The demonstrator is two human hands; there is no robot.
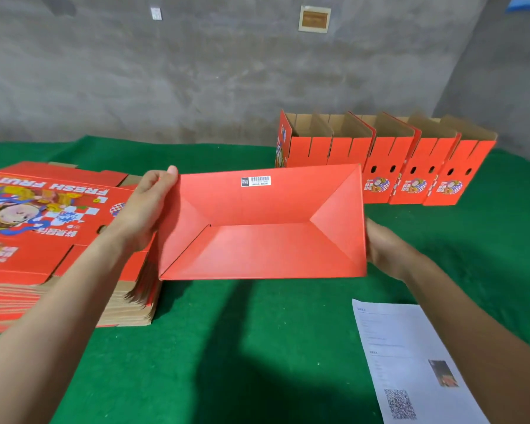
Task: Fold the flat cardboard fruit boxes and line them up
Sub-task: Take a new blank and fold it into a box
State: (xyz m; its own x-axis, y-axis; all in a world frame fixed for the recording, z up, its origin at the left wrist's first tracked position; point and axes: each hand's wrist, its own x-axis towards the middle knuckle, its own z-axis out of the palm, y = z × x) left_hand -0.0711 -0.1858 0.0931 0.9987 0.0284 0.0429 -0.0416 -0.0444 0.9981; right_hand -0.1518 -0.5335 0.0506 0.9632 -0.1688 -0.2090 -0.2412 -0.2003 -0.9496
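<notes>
**While both hands hold the box, the row waits at 1 to 2 o'clock**

As the box [262, 224] hangs above the table [227, 347], its closed red bottom faces the camera and its long axis runs from 9 to 3 o'clock. The left hand [147, 209] grips the 9 o'clock edge, with the thumb laid on the top corner. The right hand [383, 249] holds the 3 o'clock edge. Its fingers go behind the panel and are hidden, so I judge the grasp only from how the box is carried.

From the box, the row [389, 160] of folded boxes lies at 1 to 2 o'clock, farther back on the table. These boxes stand with the open top up. The near end of the row is just behind the top right corner of the held box, so the right hand is the nearer one to it. The stack [43, 224] of flat boxes lies at 9 o'clock, under the left forearm. A sheet [410, 356] of paper lies at 5 o'clock.

I think the folding of this box is finished and the placing is next. For that, the box must tip until its bottom faces down, then travel toward 1 o'clock. Which end of the row it should join, I cannot tell.
</notes>
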